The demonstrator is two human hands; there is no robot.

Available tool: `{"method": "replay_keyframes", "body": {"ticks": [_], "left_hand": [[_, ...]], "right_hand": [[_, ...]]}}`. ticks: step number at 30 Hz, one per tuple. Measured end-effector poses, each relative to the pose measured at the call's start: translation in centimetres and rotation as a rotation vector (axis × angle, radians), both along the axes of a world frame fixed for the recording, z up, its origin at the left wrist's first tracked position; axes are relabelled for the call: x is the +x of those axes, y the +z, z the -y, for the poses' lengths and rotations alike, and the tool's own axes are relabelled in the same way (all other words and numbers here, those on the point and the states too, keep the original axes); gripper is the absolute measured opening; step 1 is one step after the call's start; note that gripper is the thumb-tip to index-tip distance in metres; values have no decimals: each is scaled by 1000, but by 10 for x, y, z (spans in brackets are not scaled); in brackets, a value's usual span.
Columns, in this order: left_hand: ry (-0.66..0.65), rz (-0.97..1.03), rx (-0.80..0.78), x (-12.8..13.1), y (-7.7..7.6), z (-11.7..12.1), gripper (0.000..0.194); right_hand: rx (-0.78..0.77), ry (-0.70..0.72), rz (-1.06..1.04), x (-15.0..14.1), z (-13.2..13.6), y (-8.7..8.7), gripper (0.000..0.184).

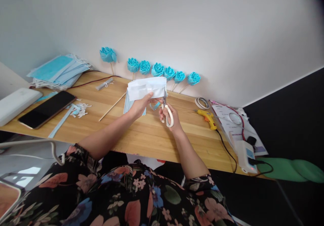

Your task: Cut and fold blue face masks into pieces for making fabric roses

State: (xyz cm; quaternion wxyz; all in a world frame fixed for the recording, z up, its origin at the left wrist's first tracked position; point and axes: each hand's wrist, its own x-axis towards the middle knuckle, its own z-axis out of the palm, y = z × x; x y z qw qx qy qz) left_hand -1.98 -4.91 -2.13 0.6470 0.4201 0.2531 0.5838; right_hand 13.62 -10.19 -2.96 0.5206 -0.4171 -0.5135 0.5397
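Observation:
My left hand (pixel 142 105) grips a pale face mask (pixel 146 85), thumb on top, its white side facing me. My right hand (pixel 173 118) holds white-handled scissors (pixel 169 116), their blades upright at the mask's right edge. I cannot tell whether the blades are fully closed. Beneath the held mask lie more light-blue mask pieces (pixel 128 106) on the wooden table (pixel 152 138). A small blue strip (pixel 156 105) shows between my hands. Behind the mask, several blue mask-fabric flowers (pixel 158 69) on thin sticks lean against the wall.
Left: a stack of blue masks (pixel 58 69), a black phone (pixel 48 109), a white box-like device (pixel 19 104), white and blue scraps (pixel 81 109) and a wooden stick (pixel 112 106). Right: a yellow glue gun (pixel 207 118), tape rolls (pixel 201 103), papers (pixel 227 119) and a white power strip (pixel 246 155).

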Motion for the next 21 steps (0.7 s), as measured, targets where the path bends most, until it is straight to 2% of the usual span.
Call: {"method": "replay_keyframes", "body": {"ticks": [5, 9, 16, 21], "left_hand": [[111, -1, -48, 1, -1, -1, 30], [161, -91, -66, 0, -5, -2, 23], [230, -277, 24, -4, -9, -2, 34], [222, -145, 35, -2, -8, -4, 29]], "right_hand": [[-16, -30, -10, -1, 0, 1, 64], [-41, -42, -33, -2, 0, 2, 65], [-41, -76, 8, -3, 2, 4, 63], [-36, -81, 21, -3, 2, 3, 62]]}}
